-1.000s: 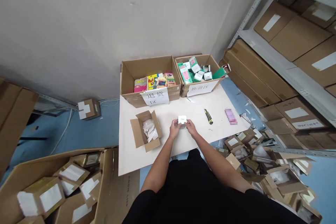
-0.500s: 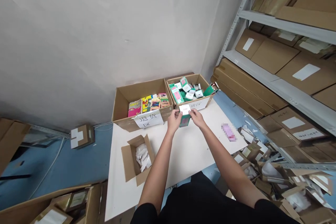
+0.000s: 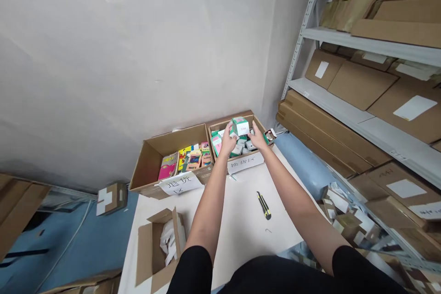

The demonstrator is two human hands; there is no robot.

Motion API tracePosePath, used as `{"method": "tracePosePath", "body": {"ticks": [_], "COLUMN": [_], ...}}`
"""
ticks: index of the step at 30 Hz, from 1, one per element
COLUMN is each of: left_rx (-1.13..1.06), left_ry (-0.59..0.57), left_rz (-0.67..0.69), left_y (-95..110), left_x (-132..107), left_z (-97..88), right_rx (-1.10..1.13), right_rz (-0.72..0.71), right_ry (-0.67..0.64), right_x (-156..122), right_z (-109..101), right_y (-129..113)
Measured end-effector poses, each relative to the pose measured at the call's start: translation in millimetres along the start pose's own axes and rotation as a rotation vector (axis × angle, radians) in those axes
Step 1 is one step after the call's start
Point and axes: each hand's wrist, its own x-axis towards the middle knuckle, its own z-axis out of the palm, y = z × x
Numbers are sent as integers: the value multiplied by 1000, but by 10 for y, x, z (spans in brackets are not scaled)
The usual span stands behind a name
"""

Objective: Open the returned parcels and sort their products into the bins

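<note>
Both my hands reach far forward over the right cardboard box (image 3: 252, 115) at the back of the white table (image 3: 241, 225). My left hand (image 3: 228, 141) and my right hand (image 3: 257, 136) together hold a small green and white box (image 3: 240, 126) above the green and white packs lying inside. The fingers of each hand are curled round the small box's sides.
A left cardboard box (image 3: 151, 151) holds colourful packs, with paper labels (image 3: 179, 183) on both fronts. A utility knife (image 3: 264, 205) lies on the table. An open small carton (image 3: 155, 243) with white packets sits near left. Shelves of flat cartons (image 3: 361, 82) stand right.
My hands carried the small box from the middle of the table forward and up over the right box. The view has tilted up.
</note>
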Motion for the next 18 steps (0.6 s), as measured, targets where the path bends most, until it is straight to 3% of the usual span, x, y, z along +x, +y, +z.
{"method": "tracePosePath", "body": {"ticks": [4,9,18], "left_rx": [81,121,75], "left_ry": [54,21,68], "left_rz": [-102,-121,-41], "left_y": [-52,-84,30], "left_x": [-55,-345,-1001], "left_z": [-13,-182,-671], "right_rx": [-7,25,42], "right_rz": [28,50,71], "right_ry": [25,-17,-118], "right_x": [1,-320,-1027], "right_z": [3,208,777], "right_y": [120,159,-262]}}
